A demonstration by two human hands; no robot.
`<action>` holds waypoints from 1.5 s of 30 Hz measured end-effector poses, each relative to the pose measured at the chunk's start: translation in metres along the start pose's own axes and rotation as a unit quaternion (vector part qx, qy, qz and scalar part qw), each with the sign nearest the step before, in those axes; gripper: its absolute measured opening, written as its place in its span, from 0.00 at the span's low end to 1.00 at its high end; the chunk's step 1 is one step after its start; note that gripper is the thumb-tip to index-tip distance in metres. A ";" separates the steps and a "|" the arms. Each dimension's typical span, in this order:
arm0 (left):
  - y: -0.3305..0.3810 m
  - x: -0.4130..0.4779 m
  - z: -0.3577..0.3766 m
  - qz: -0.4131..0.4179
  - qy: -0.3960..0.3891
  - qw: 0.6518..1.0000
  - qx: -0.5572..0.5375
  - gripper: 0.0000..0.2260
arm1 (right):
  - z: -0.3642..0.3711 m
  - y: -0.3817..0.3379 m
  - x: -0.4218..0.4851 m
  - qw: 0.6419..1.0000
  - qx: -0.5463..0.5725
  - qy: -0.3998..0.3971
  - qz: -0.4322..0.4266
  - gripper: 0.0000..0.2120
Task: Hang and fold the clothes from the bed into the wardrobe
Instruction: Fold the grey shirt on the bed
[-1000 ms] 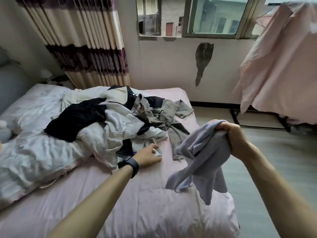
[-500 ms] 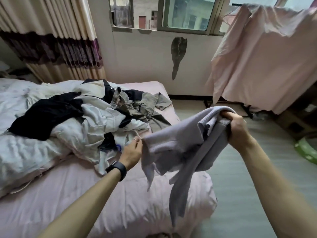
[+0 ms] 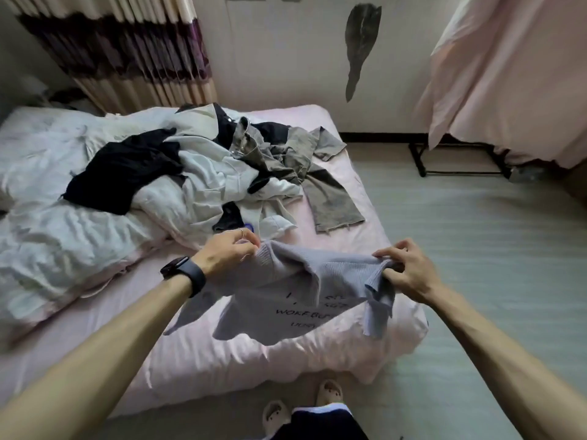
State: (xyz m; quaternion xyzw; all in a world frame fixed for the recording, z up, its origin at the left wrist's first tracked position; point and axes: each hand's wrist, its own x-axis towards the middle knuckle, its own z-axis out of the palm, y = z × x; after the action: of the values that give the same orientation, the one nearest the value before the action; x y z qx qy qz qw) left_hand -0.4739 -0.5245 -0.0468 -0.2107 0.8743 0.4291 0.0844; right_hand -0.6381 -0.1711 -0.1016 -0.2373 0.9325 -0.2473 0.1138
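Observation:
A lilac knit top (image 3: 295, 296) with dark lettering hangs spread between my hands above the pink bed (image 3: 222, 354). My left hand (image 3: 227, 252), with a black watch on its wrist, pinches the top's left edge. My right hand (image 3: 405, 269) pinches the right edge. Farther back on the bed lies a pile of clothes (image 3: 222, 176): a black garment (image 3: 127, 173), pale grey-white pieces and an olive shirt (image 3: 317, 185). No wardrobe is in view.
A crumpled white duvet (image 3: 47, 217) covers the bed's left side. A pink sheet (image 3: 508, 74) hangs over a black rack (image 3: 460, 163) at the right. Striped curtains (image 3: 127, 58) hang at the back left. Grey floor (image 3: 476, 265) runs along the bed's right; my slippered feet (image 3: 301, 404) stand at its foot.
The lilac top hung bunched in my right hand alone; my left hand left the bed and took its other edge. Now both hands hold it spread out, lower, over the bed's near corner.

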 end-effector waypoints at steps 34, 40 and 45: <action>-0.078 -0.127 0.071 -0.167 -0.195 0.912 -0.319 0.23 | -0.014 0.001 -0.054 0.985 0.086 -0.143 0.052 0.13; -0.107 -0.068 0.098 -0.161 0.089 0.977 -0.106 0.08 | 0.037 0.004 0.009 0.999 0.011 -0.033 -0.014 0.17; -0.149 0.025 0.123 -0.195 0.175 0.965 -0.026 0.07 | 0.128 0.039 0.088 0.998 0.015 -0.058 0.004 0.13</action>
State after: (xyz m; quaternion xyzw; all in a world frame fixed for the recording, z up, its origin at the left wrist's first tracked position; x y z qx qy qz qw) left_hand -0.4346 -0.5159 -0.2375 -0.4513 0.8056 0.3838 0.0070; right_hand -0.6870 -0.2374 -0.2387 -0.2463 0.9212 -0.2467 0.1725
